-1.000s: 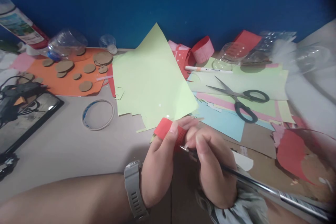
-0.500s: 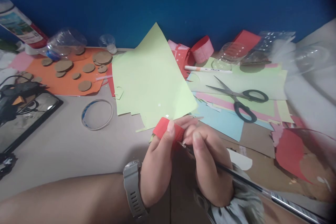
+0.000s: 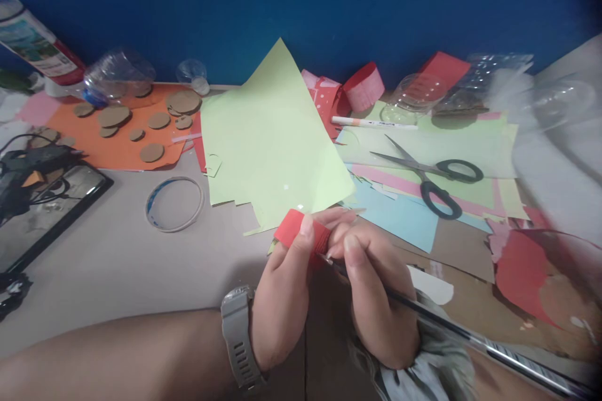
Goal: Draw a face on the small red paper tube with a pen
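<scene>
My left hand (image 3: 285, 301) pinches a small folded piece of red paper (image 3: 290, 227), its thumb lying across the front. Dark lines show on the paper's right part. Between the thumb and fingers of my right hand (image 3: 380, 291) is a ballpoint pen (image 3: 463, 331), its tip at the paper's lower right edge. The pen's long barrel slants down toward the lower right corner. Just beyond both hands lies a large light green sheet (image 3: 270, 144), its far corner raised against the blue wall.
Open scissors (image 3: 426, 170) and a white marker (image 3: 374, 123) rest on stacked coloured paper at the right. To the left are a tape ring (image 3: 148, 216), a phone (image 3: 70, 219) and cardboard discs (image 3: 152, 152) on orange paper (image 3: 101, 156). Plastic bottle pieces (image 3: 120, 75) stand along the wall.
Almost nothing differs. Both hands keep their hold, with the pen tip against the red paper; the view has shifted very slightly.
</scene>
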Tool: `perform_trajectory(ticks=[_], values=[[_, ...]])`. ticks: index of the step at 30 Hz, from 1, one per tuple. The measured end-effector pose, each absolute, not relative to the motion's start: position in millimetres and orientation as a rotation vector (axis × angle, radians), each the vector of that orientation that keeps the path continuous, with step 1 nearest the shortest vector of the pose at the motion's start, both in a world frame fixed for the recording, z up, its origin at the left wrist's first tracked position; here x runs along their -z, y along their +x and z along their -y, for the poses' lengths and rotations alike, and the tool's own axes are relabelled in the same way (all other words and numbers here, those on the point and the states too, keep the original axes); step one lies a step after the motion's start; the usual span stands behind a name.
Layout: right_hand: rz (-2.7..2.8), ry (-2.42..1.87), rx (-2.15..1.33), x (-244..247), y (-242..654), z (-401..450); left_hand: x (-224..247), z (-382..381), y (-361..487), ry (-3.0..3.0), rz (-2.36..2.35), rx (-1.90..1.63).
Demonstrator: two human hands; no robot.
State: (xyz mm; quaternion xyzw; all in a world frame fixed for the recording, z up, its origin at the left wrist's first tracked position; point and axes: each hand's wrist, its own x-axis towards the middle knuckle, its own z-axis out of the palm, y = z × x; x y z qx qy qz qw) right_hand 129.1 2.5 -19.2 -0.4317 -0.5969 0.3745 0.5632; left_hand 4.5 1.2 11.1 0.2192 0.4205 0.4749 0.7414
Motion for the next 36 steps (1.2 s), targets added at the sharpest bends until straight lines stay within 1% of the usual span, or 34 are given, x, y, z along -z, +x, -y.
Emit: perform_trajectory(ticks=[5,12,17,24,36], values=[[1.413,-1.049,-0.882,22.9,130.3,0.1,-10.1,-1.5,3.6,0.483,-0.963,-1.026],[1.448,-0.974,-0.918,20.3,132.3,-1.1,-10.5,-2.4,3.5,0.479,-0.957,-1.027],[1.429,-1.041,-0.912,20.4,131.6,0.3,-11.3,-2.0,3.8,0.489,-0.957,-1.034],[1.442,-0.946,-0.920,21.9,131.6,-1.9,-10.7,-1.8,3.9,0.458,-0.955,-1.022],[1.445,-0.990,-0.919,21.6,131.7,0.6,-12.6,-2.4,4.7,0.450,-0.957,-1.040]])
